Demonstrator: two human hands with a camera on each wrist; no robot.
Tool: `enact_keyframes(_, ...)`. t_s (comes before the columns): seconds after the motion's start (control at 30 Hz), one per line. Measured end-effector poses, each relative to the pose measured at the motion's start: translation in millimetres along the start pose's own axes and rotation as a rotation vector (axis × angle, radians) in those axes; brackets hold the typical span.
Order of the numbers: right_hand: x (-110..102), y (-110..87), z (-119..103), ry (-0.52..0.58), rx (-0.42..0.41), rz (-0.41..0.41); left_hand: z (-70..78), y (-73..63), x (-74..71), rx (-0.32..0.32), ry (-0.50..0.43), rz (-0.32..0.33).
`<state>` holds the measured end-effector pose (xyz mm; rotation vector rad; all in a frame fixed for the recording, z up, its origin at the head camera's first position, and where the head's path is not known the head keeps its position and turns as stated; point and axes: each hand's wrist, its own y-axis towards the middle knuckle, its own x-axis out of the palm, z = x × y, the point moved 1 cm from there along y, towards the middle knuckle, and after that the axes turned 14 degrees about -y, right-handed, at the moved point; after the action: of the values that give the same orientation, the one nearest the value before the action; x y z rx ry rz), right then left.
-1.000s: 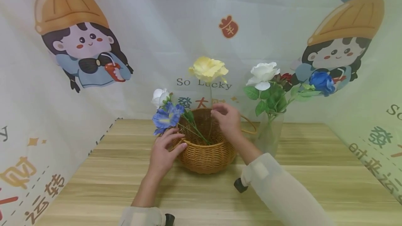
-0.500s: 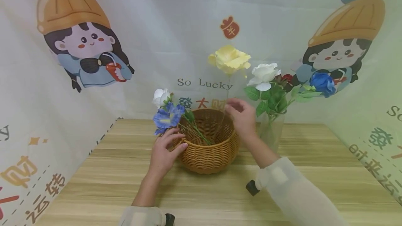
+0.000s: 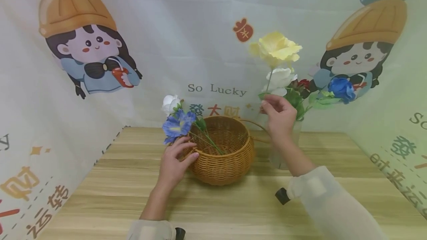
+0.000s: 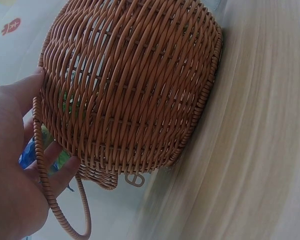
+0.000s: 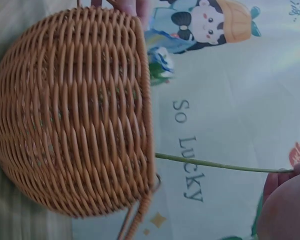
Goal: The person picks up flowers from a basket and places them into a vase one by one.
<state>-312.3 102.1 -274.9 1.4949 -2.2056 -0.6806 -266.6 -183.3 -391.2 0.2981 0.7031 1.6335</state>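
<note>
My right hand (image 3: pixel 281 119) pinches the thin stem of a yellow flower (image 3: pixel 277 49), which stands high above the table at the right. In the right wrist view its green stem (image 5: pixel 215 164) runs from my fingertips to the rim of the wicker basket (image 3: pixel 221 167), where the basket wall hides its lower end. My left hand (image 3: pixel 175 160) holds the basket's left rim, with thumb and fingers around the handle joint. Beside those fingers, a blue flower (image 3: pixel 179 122) and a white flower (image 3: pixel 171 103) lean out over the left rim, their stems inside the basket.
Behind my right hand stands a clear vase (image 3: pixel 277 160), partly hidden. It holds a white rose (image 3: pixel 280 80), a dark red flower (image 3: pixel 303 83) and a blue rose (image 3: pixel 343 89). The basket handle (image 3: pixel 256 124) sticks out toward the vase. A printed cloth (image 3: pixel 160 47) hangs behind the wooden table (image 3: pixel 213 210).
My right hand has moved right and slightly up with the yellow flower, from over the basket to in front of the vase. My left hand has stayed on the basket.
</note>
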Motion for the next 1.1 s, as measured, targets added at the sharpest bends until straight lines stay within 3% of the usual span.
enact_keyframes(0.63, -47, 21.5, -2, 0.057, 0.031, 0.207, 2.4, -0.5, 0.1, -0.039, -0.008, -0.012)
enact_keyframes(0.87, -64, 29.3, -6, 0.156, 0.103, 0.265, 1.5, -0.5, -0.1, -0.042, -0.015, -0.012)
enact_keyframes(1.1, -80, 40.8, -15, 0.163, 0.118, 0.334, 0.0, -0.7, -0.2, -0.042, -0.023, -0.015)
